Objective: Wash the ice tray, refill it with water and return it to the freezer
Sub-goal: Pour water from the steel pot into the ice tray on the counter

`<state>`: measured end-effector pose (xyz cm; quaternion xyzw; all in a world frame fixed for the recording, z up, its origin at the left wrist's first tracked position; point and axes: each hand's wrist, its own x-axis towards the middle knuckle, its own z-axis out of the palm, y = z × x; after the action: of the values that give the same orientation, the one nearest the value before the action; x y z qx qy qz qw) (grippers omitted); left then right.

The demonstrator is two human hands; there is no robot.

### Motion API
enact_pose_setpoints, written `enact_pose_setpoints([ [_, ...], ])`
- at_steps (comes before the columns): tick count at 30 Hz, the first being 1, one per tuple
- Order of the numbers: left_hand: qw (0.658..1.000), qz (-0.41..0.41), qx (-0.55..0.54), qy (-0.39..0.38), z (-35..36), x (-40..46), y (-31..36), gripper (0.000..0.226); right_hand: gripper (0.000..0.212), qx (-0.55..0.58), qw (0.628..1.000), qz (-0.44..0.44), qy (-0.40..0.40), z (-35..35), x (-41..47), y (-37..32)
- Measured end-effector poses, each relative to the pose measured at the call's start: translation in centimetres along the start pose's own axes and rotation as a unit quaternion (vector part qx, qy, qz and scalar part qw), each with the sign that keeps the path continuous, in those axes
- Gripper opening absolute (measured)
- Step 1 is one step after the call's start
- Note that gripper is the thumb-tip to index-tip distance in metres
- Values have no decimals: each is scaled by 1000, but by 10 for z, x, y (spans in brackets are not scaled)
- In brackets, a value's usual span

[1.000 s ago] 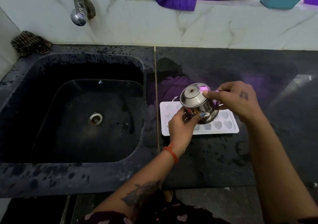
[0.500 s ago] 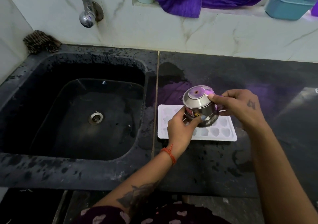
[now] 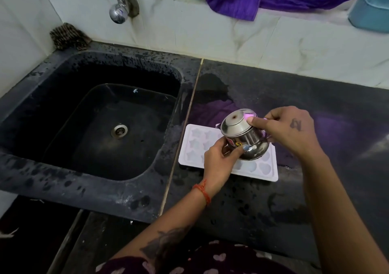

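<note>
Two hands tip a small round steel pot (image 3: 244,135) over a white plastic ice tray (image 3: 194,147) on the black counter (image 3: 315,179).
The left hand (image 3: 219,160) and right hand (image 3: 288,130) both grip the pot, beside the black sink (image 3: 63,189).

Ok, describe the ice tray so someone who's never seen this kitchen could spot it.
Start at the black sink, then go right onto the dark counter. The ice tray lies flat there under both hands' steel pot: white, rectangular, with star and heart moulds.
</note>
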<state>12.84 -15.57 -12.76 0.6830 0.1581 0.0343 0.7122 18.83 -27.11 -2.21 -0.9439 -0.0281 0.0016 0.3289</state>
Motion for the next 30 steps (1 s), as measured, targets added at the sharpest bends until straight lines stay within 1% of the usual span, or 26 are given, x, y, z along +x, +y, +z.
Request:
enact_pose_setpoints([
  [4, 1000, -3, -9, 5, 5, -1, -3, 28, 42, -19, 1000, -13, -10, -3, 3, 0],
  [10, 1000, -3, -13, 2, 9, -2, -5, 33, 44, -39, 998, -36, -15, -5, 5, 1],
  [17, 1000, -2, -21, 3, 8, -4, -3, 37, 44, -35, 999, -26, -19, -4, 6, 3],
  [21, 1000, 5, -11, 5, 8, -5, 0, 31, 44, 11, 999, -15, -26, -4, 5, 9],
  [25, 999, 17, 4, 31, 9, -4, 3, 29, 36, 82, 995, 13, -47, -2, 8, 17],
  [30, 998, 38, 24, 45, 11, -1, 6, 28, 32, 146, 987, 38, -54, -2, 7, 23],
])
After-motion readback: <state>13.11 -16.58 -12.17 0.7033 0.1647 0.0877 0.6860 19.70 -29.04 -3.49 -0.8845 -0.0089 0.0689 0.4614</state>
